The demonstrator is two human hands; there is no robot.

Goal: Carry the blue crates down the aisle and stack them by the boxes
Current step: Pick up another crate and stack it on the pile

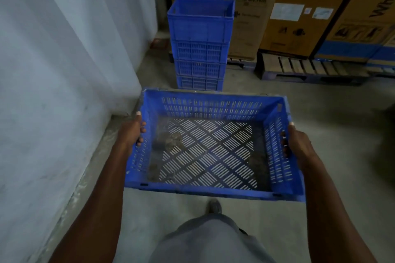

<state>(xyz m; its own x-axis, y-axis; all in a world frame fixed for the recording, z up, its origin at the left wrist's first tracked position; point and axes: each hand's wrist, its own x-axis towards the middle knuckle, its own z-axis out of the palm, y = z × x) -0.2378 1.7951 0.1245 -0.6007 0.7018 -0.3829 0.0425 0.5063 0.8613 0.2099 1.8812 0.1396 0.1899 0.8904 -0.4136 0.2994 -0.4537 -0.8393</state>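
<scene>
**Slotted crate carried toward the stack**

A blue slotted crate (pixel 211 145), bare but for some dirt, is held level above the concrete floor (pixel 320 113). The left hand (pixel 133 132) and right hand (pixel 296 143) each close their grip over a side wall. Ahead, a stack of blue crates (pixel 199 45) stands beside the LG washing machine box (pixel 248 6) on pallets.
</scene>
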